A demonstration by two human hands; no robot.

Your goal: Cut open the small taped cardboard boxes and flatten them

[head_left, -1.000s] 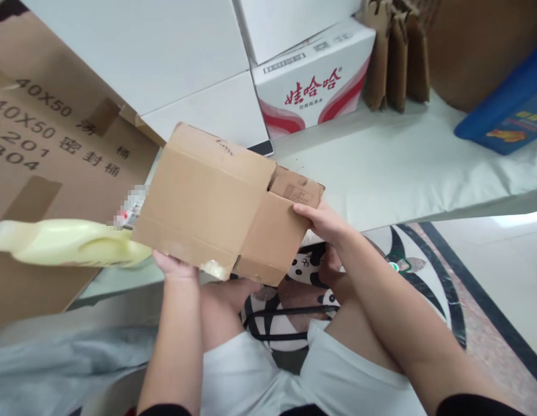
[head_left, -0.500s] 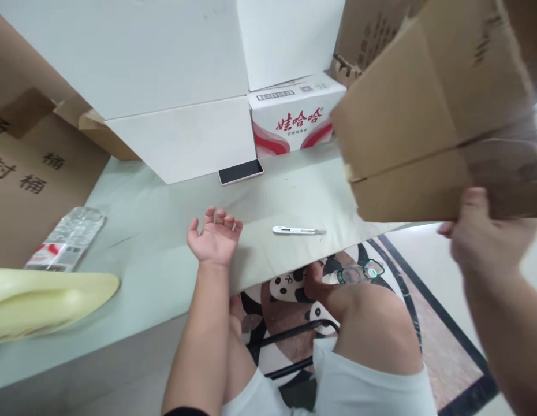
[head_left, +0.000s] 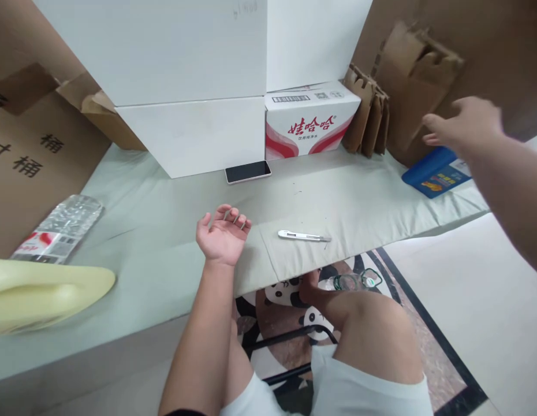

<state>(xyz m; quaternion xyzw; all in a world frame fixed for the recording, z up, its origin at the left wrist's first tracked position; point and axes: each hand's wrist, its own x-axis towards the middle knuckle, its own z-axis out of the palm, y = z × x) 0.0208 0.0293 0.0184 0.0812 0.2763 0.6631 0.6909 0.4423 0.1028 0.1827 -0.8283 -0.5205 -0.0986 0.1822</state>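
My left hand [head_left: 225, 234] rests palm up above the table's front part, its fingers loosely curled and apart, with nothing in it. To its right, a white utility knife [head_left: 304, 236] lies on the table, blade tip pointing right. My right hand [head_left: 465, 127] reaches out at the right with fingers extended, holding nothing that I can see. Just left of it, a slightly blurred piece of folded cardboard [head_left: 418, 86] stands among other cardboard; whether the fingertips touch it I cannot tell. Under this hand a blue bottle with a label [head_left: 437, 173] is partly hidden.
A phone [head_left: 248, 172] lies before tall white boxes [head_left: 190, 138]. A white and red printed carton [head_left: 312, 124] stands beside cardboard dividers [head_left: 369, 115]. At left are a crumpled plastic package [head_left: 63, 228], a pale yellow object [head_left: 52, 294] and a large brown box [head_left: 30, 144].
My right hand has moved up and away to the back right, and the cardboard it held now stands there, out of its grip. The view shifted slightly; my left hand stays much the same.
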